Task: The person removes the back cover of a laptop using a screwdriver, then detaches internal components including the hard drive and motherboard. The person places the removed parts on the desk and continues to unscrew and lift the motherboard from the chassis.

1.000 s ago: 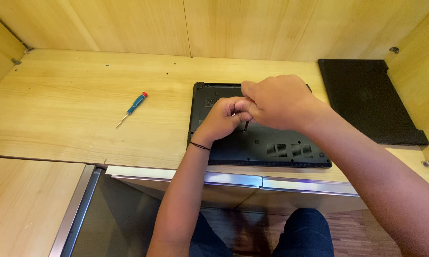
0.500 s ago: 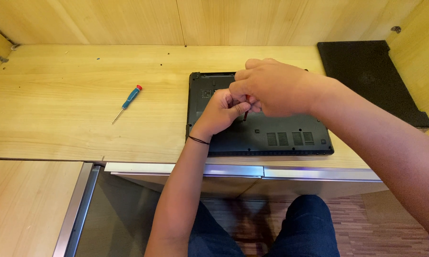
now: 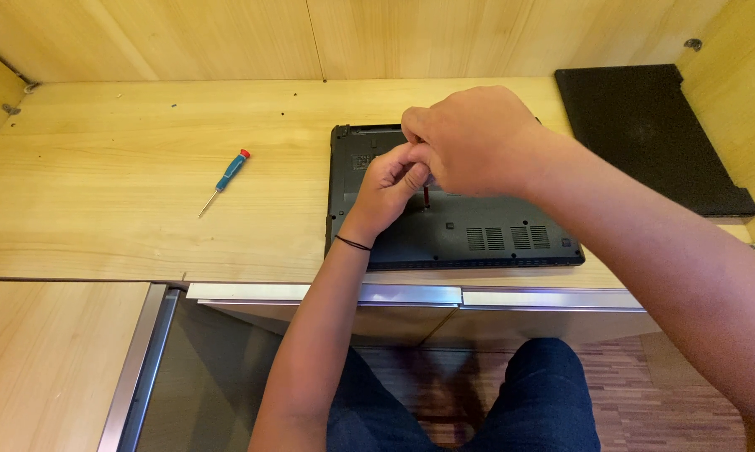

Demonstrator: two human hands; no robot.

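Black laptop (image 3: 444,226) lies underside up (vents toward the front) at the desk edge.

A home repair nook: pale wooden desk (image 3: 126,218) in a wood-panelled alcove, upturned laptop (image 3: 478,234), small screwdriver (image 3: 224,180).

Blue-handled screwdriver with red cap (image 3: 224,179), lying on pale wooden desk (image 3: 101,218). Flat black rectangular panel (image 3: 649,134), far right. Metal rail (image 3: 411,295) along desk edge.

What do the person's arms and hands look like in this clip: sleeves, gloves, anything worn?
Both forearms are bare, with no sleeves in view, and no gloves. The left hand has a thin black band around its wrist. The right hand shows no ring or watch.
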